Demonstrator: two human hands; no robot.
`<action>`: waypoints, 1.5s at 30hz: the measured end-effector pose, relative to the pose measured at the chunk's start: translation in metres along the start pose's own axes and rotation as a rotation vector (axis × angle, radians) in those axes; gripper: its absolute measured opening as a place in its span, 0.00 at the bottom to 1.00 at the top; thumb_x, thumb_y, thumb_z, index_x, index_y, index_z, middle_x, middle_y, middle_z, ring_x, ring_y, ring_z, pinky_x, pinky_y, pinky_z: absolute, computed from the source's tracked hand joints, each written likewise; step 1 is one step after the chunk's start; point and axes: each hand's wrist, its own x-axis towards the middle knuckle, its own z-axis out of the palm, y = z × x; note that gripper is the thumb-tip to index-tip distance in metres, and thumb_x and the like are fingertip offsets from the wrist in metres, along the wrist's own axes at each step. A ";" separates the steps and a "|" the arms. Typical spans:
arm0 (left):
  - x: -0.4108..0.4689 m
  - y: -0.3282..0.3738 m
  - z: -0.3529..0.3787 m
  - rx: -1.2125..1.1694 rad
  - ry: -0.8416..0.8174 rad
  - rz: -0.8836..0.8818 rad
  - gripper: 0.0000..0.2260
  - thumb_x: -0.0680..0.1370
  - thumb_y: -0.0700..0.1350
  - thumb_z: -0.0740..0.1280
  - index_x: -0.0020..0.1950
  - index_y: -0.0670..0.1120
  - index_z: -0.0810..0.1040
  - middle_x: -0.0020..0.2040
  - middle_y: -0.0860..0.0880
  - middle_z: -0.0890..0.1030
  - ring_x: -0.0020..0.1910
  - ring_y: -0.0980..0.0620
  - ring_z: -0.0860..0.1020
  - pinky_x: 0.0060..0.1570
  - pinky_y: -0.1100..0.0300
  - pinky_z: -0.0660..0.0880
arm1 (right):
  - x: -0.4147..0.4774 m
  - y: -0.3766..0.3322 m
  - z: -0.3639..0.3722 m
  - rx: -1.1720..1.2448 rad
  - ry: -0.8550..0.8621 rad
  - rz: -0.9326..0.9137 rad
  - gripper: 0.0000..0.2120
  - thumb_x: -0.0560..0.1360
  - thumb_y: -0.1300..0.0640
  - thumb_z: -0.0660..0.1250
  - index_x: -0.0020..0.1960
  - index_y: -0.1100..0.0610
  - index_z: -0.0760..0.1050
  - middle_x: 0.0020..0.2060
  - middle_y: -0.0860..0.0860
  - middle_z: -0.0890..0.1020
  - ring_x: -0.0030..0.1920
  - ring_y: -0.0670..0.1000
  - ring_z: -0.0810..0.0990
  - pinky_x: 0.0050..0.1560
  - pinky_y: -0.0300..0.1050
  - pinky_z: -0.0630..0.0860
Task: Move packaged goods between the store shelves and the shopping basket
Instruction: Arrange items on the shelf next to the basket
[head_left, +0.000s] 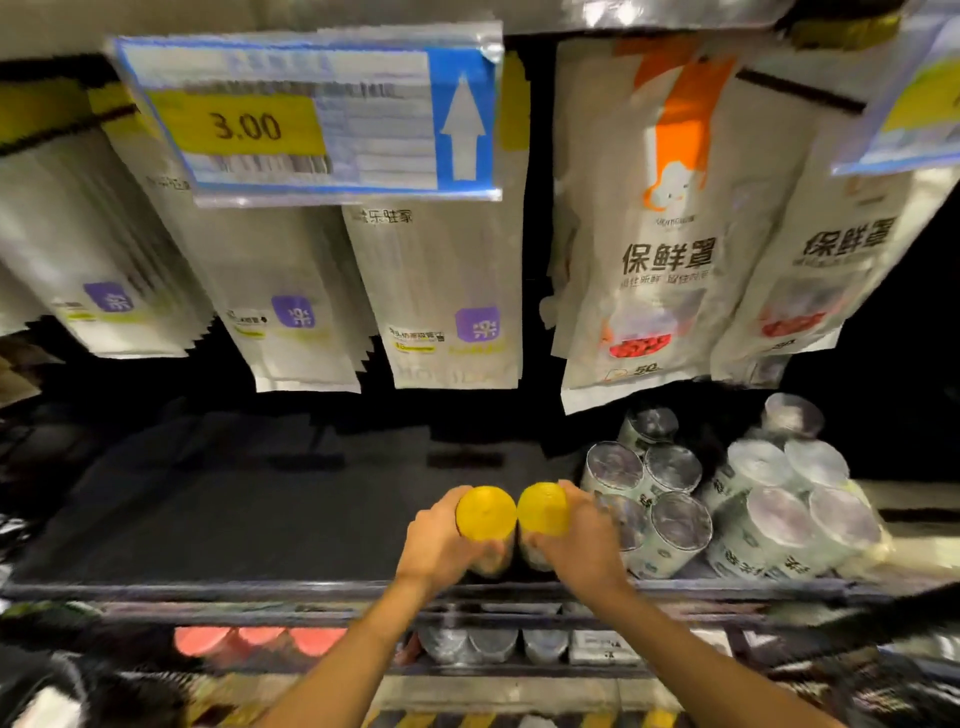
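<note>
Two upright jars with yellow lids stand side by side near the front of a dark shelf (234, 519). My left hand (441, 540) grips the left yellow-lidded jar (485, 512) around its body. My right hand (587, 540) grips the right yellow-lidded jar (543, 506) the same way. The two jars touch each other. Their lower parts are hidden by my fingers. No shopping basket can be made out.
Clear-lidded round tubs (680, 525) crowd the shelf just right of my right hand. White hanging packets (441, 291) and pouches (654, 249) fill the space above, behind a 3.00 price tag (311, 114). A rail (208, 592) edges the shelf front; more goods sit below.
</note>
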 end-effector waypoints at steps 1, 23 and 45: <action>0.002 -0.001 0.003 0.018 -0.013 -0.005 0.31 0.66 0.56 0.76 0.67 0.57 0.69 0.58 0.50 0.80 0.57 0.48 0.77 0.54 0.58 0.72 | 0.001 0.002 0.002 -0.022 -0.029 0.018 0.23 0.67 0.57 0.74 0.60 0.60 0.74 0.52 0.57 0.80 0.55 0.58 0.77 0.52 0.47 0.70; 0.003 -0.006 0.006 0.225 -0.067 0.063 0.35 0.65 0.61 0.72 0.68 0.53 0.67 0.65 0.50 0.75 0.62 0.48 0.75 0.58 0.56 0.73 | -0.004 0.012 0.033 -0.398 -0.146 0.043 0.40 0.76 0.42 0.63 0.77 0.57 0.46 0.77 0.52 0.51 0.71 0.55 0.66 0.65 0.48 0.67; -0.107 0.035 0.107 0.464 -0.328 0.923 0.19 0.73 0.56 0.60 0.57 0.48 0.79 0.52 0.52 0.83 0.49 0.52 0.82 0.45 0.64 0.75 | -0.202 0.117 -0.030 -0.323 0.124 0.321 0.23 0.79 0.47 0.57 0.71 0.54 0.63 0.67 0.52 0.71 0.65 0.54 0.71 0.61 0.47 0.71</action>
